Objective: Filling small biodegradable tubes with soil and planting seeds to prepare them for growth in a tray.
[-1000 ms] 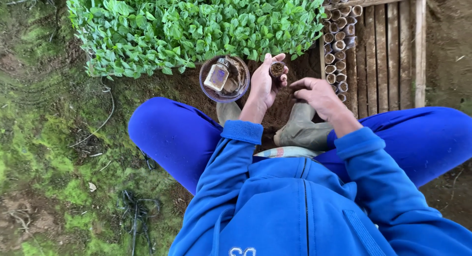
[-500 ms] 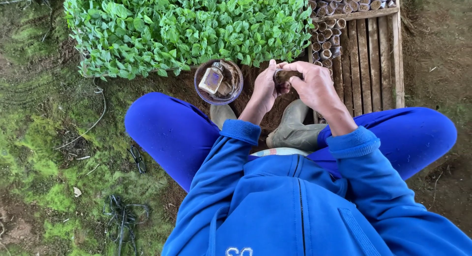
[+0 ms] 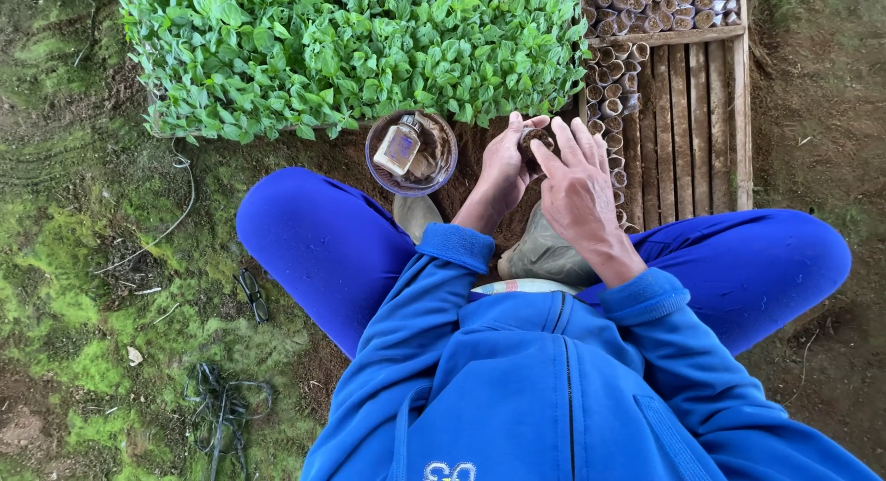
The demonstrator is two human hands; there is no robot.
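Observation:
I squat in blue trousers and a blue jacket over bare soil. My left hand [image 3: 503, 167] is closed around a small soil-filled pot [image 3: 534, 141], holding it up in front of me. My right hand [image 3: 577, 181] rests against the same pot, its fingers laid over the top of the soil. Just left of my hands stands a clear round bowl [image 3: 380, 167] with a small bottle and a piece of paper in it. Beyond the hands spreads a dense bed of green seedlings [image 3: 351, 47].
A wooden slatted pallet [image 3: 688, 121] lies at the right, with rows of small soil-filled pots [image 3: 646, 10] along its far and left edges. My grey boots [image 3: 544, 255] show between my knees. Mossy ground with loose cords [image 3: 138, 250] covers the left side.
My right hand has come in from beside the pot and now lies over its top. The view has shifted slightly; my left hand still holds the pot.

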